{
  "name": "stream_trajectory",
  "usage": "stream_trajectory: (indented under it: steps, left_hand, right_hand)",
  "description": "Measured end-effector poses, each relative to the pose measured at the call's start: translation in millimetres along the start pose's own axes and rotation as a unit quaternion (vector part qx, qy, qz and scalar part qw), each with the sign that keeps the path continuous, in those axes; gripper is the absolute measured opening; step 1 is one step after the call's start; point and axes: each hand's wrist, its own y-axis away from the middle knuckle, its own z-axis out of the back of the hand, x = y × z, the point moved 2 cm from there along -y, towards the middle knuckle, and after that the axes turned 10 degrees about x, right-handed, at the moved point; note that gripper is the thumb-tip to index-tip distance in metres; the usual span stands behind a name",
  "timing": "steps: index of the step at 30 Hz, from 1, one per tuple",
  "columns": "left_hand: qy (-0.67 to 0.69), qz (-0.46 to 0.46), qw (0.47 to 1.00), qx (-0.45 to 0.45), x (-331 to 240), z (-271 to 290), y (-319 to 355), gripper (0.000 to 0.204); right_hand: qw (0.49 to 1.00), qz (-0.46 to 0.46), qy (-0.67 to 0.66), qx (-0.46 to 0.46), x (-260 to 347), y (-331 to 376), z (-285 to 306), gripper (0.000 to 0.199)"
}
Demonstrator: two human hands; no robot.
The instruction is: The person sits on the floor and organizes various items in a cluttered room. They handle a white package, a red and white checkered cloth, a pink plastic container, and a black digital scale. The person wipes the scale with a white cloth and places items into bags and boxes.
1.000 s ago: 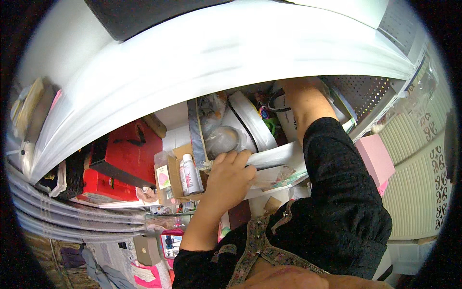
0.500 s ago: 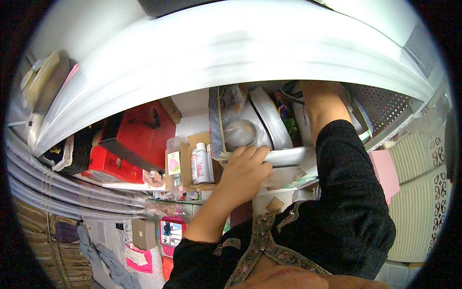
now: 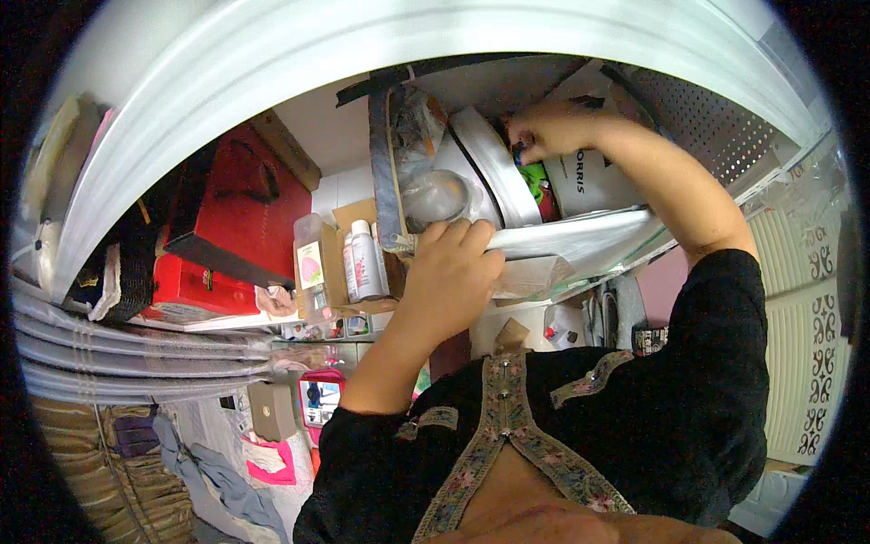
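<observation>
White plastic fills the space around both hands: a shelf edge (image 3: 580,238) runs across the cupboard, and the left hand (image 3: 450,272) is curled over its near end, fingers (image 3: 453,234) wrapped on top and thumb underneath. That closed grip looks like a brace, steadying the body while the other arm goes deep.

The right hand (image 3: 550,130) is well above and beyond the left one, pushed into the back of the shelf. Its fingers are bunched and bent inward among the stored things, touching something bright green (image 3: 536,181) and red just below the knuckles; whether it actually pinches one of them I cannot tell, since the fingertips are hidden.

Just left of the right hand a white plate-like disc (image 3: 494,177) stands on edge, leaning against a clear bag (image 3: 433,195) that holds a rounded object, probably stacked upright to save room. A white box (image 3: 589,177) sits right beside the wrist.

Left of the gripping hand, small bottles (image 3: 362,261) stand in an open cardboard box (image 3: 340,245), close by but apart from it. Further left, red boxes (image 3: 237,213) lie stacked.
</observation>
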Motion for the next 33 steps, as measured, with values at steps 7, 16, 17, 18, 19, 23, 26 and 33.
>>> stream_trajectory:
  steps: [7, 16, 17, 18, 19, 23, 26, 33]
  left_hand:
    - [-0.002, 0.007, 1.0, 0.016, -2, 2, 2, 0.009]
    - [0.009, 0.009, 1.0, 0.019, 0, -1, 1, 0.01]
    - [0.009, 0.002, 1.0, 0.006, 0, -2, 0, 0.01]
    - [0.008, -0.004, 1.0, -0.008, 1, -2, 0, 0.011]
    - [0.006, 0.0, 1.0, 0.002, 3, -2, 0, 0.011]
    - [-0.004, 0.003, 1.0, 0.03, 2, 2, -2, 0.012]
    - [-0.004, 0.003, 1.0, 0.024, 0, 6, 2, 0.012]
    - [0.01, 0.006, 1.0, 0.027, -2, 2, -1, 0.014]
  right_hand:
    - [0.926, -0.267, -0.164, 0.213, -22, -25, -61, 0.093]
    - [0.888, -0.163, -0.425, 0.065, -9, -43, -87, 0.069]
    - [0.873, -0.152, -0.459, 0.064, 6, -40, -78, 0.069]
    - [0.857, -0.14, -0.492, 0.062, 20, -40, -68, 0.069]
    - [0.857, -0.12, -0.495, 0.084, 32, -41, -59, 0.069]
    - [0.92, 0.083, -0.354, 0.143, 60, -43, -69, 0.079]
    - [0.944, 0.038, -0.224, 0.239, 100, -25, -40, 0.09]
    - [0.963, 0.092, -0.139, 0.212, 73, -35, -80, 0.092]
